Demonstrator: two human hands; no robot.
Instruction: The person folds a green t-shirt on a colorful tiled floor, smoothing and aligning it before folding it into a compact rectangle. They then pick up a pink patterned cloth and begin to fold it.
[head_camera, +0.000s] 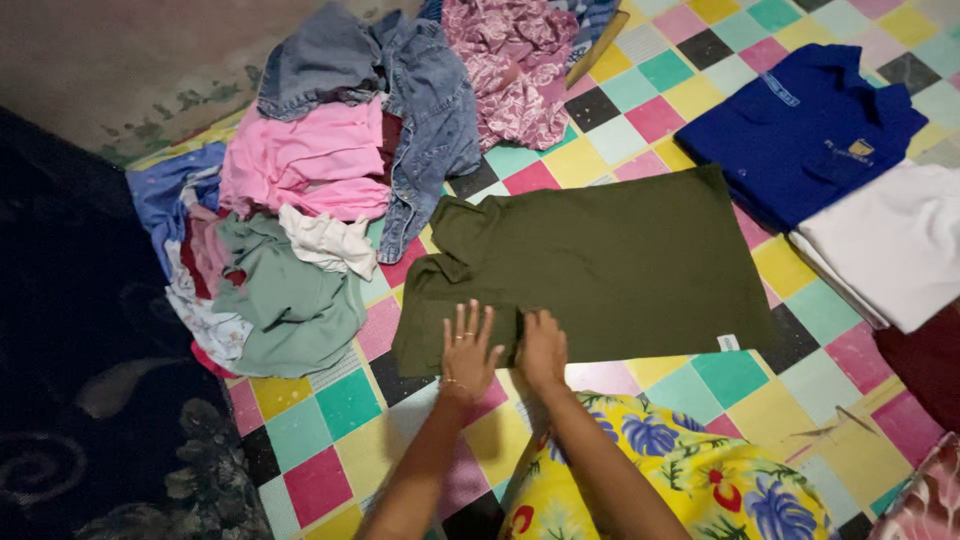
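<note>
The olive shirt (600, 270) lies flat on the checkered mat (640, 110), just beyond both hands. The left hand (468, 350) presses its near edge, fingers spread, gripping nothing. The right hand (541, 348) rests beside it, palm down on the hem. The shirt's long axis runs left to right, collar end leftward.

Even, moderately dim indoor lighting is falling from above; the left edge over the dark patterned fabric (90, 400) is sinking into shadow. Focus is holding sharp centrally, softening slightly at corners. No glare is registering.
</note>
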